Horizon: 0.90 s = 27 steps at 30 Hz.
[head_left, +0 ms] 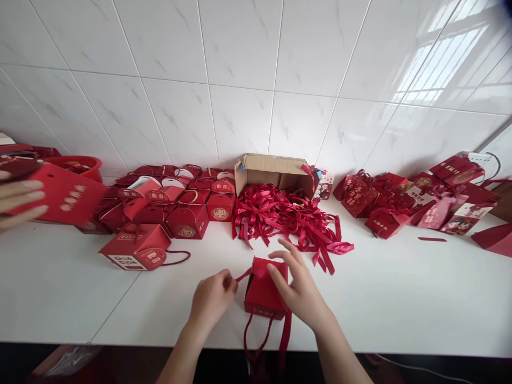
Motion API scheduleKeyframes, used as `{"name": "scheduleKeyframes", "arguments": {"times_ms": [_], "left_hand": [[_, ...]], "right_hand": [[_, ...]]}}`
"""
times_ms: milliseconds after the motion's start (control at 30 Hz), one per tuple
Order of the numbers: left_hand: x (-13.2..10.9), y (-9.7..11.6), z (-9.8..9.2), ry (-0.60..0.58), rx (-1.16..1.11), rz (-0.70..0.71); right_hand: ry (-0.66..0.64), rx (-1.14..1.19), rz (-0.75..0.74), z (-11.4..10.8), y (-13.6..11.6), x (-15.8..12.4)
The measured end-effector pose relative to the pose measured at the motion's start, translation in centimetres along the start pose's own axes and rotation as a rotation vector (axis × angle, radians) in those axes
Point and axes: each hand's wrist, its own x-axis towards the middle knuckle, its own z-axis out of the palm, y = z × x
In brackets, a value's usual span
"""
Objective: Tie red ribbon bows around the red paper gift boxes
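Observation:
A small red gift box lies in front of me near the table's front edge, its rope handle hanging over that edge. A red ribbon runs across the box, and one end hangs down by its right side. My left hand is left of the box, its fingertips pinched on the ribbon's other end. At the box's right side is my right hand, fingers spread and thumb over the top face. Whether the thumb presses on the ribbon I cannot tell.
Loose red ribbons spill from a cardboard carton against the wall. Several red boxes stand at left, with one tipped box nearer. Ribboned boxes sit at right. Another person's hand holds a red box.

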Motion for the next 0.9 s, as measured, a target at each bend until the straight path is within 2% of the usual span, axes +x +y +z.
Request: {"name": "scheduleKeyframes", "arguments": {"times_ms": [67, 133, 233, 300, 367, 433, 467, 533, 600, 633, 767, 900], "left_hand": [[0.5, -2.7, -1.5, 0.049, 0.095, -0.119], [0.9, -5.6, -3.1, 0.101, 0.196, -0.311], [0.8, -8.0, -4.6, 0.213, 0.17, -0.359], [0.0, -7.5, -4.4, 0.225, 0.064, -0.287], [-1.2, -5.7, -3.6, 0.094, -0.115, -0.142], [-2.4, -3.5, -2.5, -0.132, -0.285, -0.003], [-2.8, -2.5, -1.9, -0.234, -0.339, 0.035], [-3.2, -1.2, -1.0, -0.363, -0.406, 0.052], [-3.0, -0.6, -0.1, -0.386, -0.469, 0.018], [-2.8, -0.5, 0.2, -0.36, -0.52, -0.009], [-1.4, 0.2, 1.2, -0.11, -0.85, -0.046], [-0.6, 1.9, 0.9, 0.034, -1.266, -0.096]], "right_hand": [[0.061, 0.068, -0.009, -1.1, 0.5, -1.4], [-0.032, 0.14, 0.05, -2.1, 1.1, -2.9], [-0.298, 0.191, 0.26, -2.4, 2.5, -4.8], [-0.369, 0.179, 0.353, -2.0, 3.6, -5.5], [-0.361, 0.167, 0.407, -1.6, 4.7, -5.9], [-0.349, 0.175, 0.455, -1.4, 5.4, -6.1], [-0.353, 0.187, 0.484, -1.4, 5.7, -6.2], [-0.348, 0.211, 0.536, -1.3, 6.1, -6.4], [-0.252, 0.264, 0.553, -1.1, 6.2, -6.3], [-0.162, 0.318, 0.542, -0.9, 6.3, -6.1], [0.246, 0.623, 0.425, -0.3, 6.5, -5.1], [0.405, 0.999, 0.386, -0.4, 6.3, -3.9]]}}
